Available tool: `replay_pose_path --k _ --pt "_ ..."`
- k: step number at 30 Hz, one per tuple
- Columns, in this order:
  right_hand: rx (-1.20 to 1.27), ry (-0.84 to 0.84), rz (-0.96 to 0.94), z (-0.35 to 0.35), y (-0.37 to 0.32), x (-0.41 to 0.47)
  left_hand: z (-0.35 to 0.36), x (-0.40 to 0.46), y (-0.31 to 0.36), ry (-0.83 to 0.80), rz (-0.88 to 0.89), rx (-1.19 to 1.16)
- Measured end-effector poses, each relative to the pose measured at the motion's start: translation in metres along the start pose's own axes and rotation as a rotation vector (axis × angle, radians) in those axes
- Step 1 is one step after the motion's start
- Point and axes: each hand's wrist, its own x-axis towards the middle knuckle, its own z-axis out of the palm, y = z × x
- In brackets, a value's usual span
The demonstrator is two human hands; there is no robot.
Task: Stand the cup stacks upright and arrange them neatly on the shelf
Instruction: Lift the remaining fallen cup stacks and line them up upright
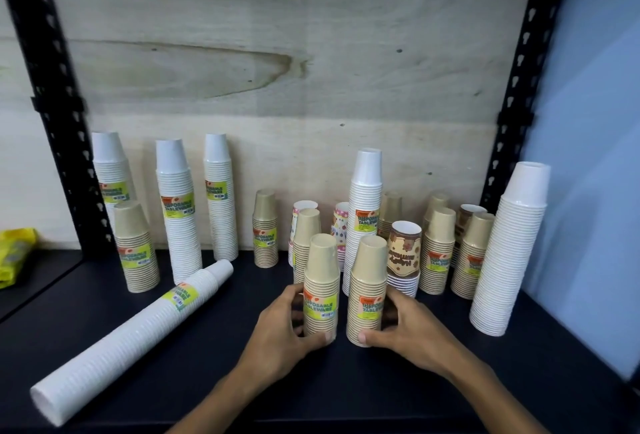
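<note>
Near the shelf's (214, 347) front left corner, a long white cup stack (131, 340) lies on its side. At the front middle, your left hand (280, 333) wraps one upright tan stack (321, 288); your right hand (412, 333) wraps the tan stack beside it (367, 295). More stacks stand along the back edge against a plywood panel (277, 52). A tall white stack (509, 250) stands near the right edge.
</note>
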Motion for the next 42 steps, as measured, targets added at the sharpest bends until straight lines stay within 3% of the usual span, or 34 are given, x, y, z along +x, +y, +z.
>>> replay_pose_path --k 6,10,12,18,25,29,36,42 --pt "0.030 -0.022 -0.026 0.000 -0.001 -0.004 -0.009 -0.003 0.004 -0.011 -0.004 -0.005" --pt "0.204 -0.031 0.000 -0.005 0.002 -0.012 -0.040 0.011 0.024 0.251 -0.041 -0.273" --pt "0.326 -0.008 0.026 -0.005 0.005 -0.016 -0.059 0.031 0.037 0.314 -0.042 -0.300" --pt "0.476 0.070 0.039 -0.004 0.016 -0.012 -0.091 0.099 0.082 0.017 0.121 -0.066" --pt "0.535 0.091 0.046 -0.006 0.024 -0.004 -0.093 0.120 0.087 -0.288 0.107 -0.012" --pt "0.521 0.092 0.028 -0.006 0.023 -0.006 -0.089 0.121 0.080 -0.223 0.189 0.101" --pt "0.524 0.131 0.033 -0.003 0.023 -0.010 -0.080 0.121 0.074 0.040 0.269 0.350" --pt "0.518 0.129 0.049 -0.004 0.022 -0.010 -0.091 0.119 0.070 -0.053 0.190 0.336"
